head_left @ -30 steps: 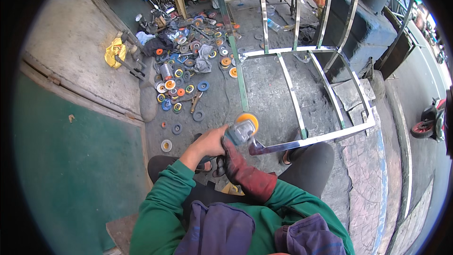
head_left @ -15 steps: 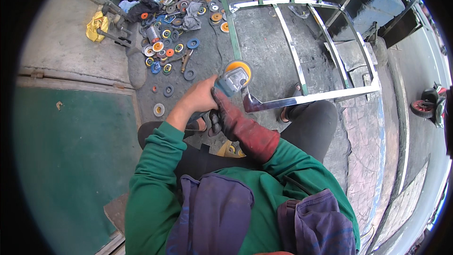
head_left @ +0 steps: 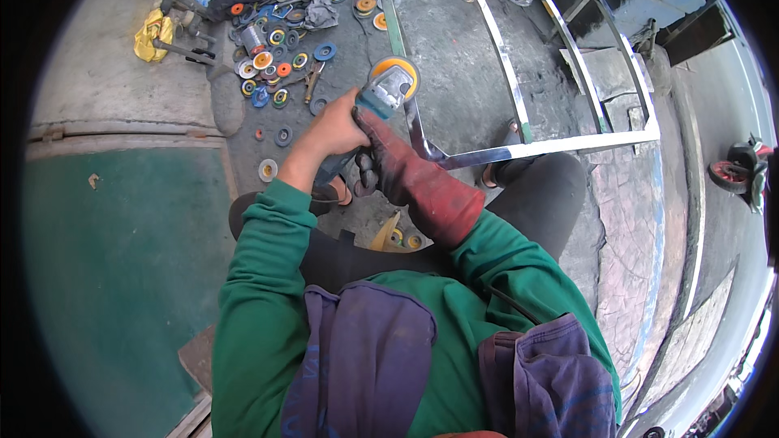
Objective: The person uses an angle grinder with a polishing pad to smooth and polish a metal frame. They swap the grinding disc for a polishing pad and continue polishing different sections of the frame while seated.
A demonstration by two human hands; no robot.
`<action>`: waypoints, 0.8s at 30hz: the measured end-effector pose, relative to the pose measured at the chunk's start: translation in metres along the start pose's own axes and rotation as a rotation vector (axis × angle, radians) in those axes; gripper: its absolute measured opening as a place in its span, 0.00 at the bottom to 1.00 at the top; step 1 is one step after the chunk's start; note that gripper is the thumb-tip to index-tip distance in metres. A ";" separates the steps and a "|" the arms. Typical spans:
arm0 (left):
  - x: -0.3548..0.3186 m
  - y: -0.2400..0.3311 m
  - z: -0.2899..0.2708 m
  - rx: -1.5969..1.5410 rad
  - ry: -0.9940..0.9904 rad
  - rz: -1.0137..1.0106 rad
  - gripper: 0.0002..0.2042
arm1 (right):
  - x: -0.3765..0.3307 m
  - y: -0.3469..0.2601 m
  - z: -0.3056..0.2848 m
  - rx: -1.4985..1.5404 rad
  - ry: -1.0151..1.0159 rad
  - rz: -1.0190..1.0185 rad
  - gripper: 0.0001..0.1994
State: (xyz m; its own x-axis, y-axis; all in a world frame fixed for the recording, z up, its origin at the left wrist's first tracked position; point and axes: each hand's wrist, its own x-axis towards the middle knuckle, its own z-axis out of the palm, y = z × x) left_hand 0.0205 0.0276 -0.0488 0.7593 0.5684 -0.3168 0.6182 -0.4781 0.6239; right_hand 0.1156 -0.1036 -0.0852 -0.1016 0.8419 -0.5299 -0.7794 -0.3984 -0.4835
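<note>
"Grinder (head_left: pixel 385 93): where, in the head view?"

"Out ahead of me, held in both hands, near the left side of the metal frame (head_left: pixel 560 143). Its yellow disc (head_left: pixel 400 65) overlaps the frame's left rail (head_left: pixel 392 28) as I look down; touching or apart, I cannot tell."

"Left hand (head_left: pixel 337 126)?"

"Bare. Fingers wrapped around the grinder, gripping it; the tips are hidden from me."

"Right hand (head_left: pixel 385 146)?"

"In a red glove (head_left: pixel 446 211), darkened toward the fingers. Gripping the grinder too, just beside the left, thumb up against it. Remaining fingers curl lower down, partly hidden."

"How does the frame sit?"

"Bright bars, several running away from me. The near rail passes just beyond my right knee (head_left: pixel 556 186)."

"Ground to the left?"

"Loose wheels (head_left: pixel 262 60) strewn beyond my hands: orange, yellow, blue, grey. A crumpled grey cloth (head_left: pixel 324 2) lies among them. A few more wheels close in front of my lap."

"Edges?"

"Yellow bag (head_left: pixel 152 36) up by the pale wall (head_left: pixel 89 73), green panel (head_left: pixel 130 235) nearer on that side. Far right, part of a motorbike (head_left: pixel 751 162)."
</note>
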 end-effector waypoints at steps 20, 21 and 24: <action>0.013 -0.004 0.004 0.015 0.064 0.007 0.34 | 0.008 -0.006 -0.006 -0.046 0.025 -0.032 0.35; 0.013 -0.004 0.005 -0.021 0.092 0.014 0.34 | 0.007 -0.008 -0.007 -0.031 0.020 0.008 0.35; 0.014 -0.005 0.006 0.034 0.151 0.050 0.35 | 0.004 -0.011 -0.008 -0.010 0.013 0.046 0.35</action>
State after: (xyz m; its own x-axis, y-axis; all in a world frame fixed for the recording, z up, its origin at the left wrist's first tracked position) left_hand 0.0290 0.0335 -0.0607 0.7514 0.6367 -0.1732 0.5892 -0.5293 0.6104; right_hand 0.1293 -0.0988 -0.0877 -0.1294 0.8180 -0.5605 -0.7679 -0.4402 -0.4652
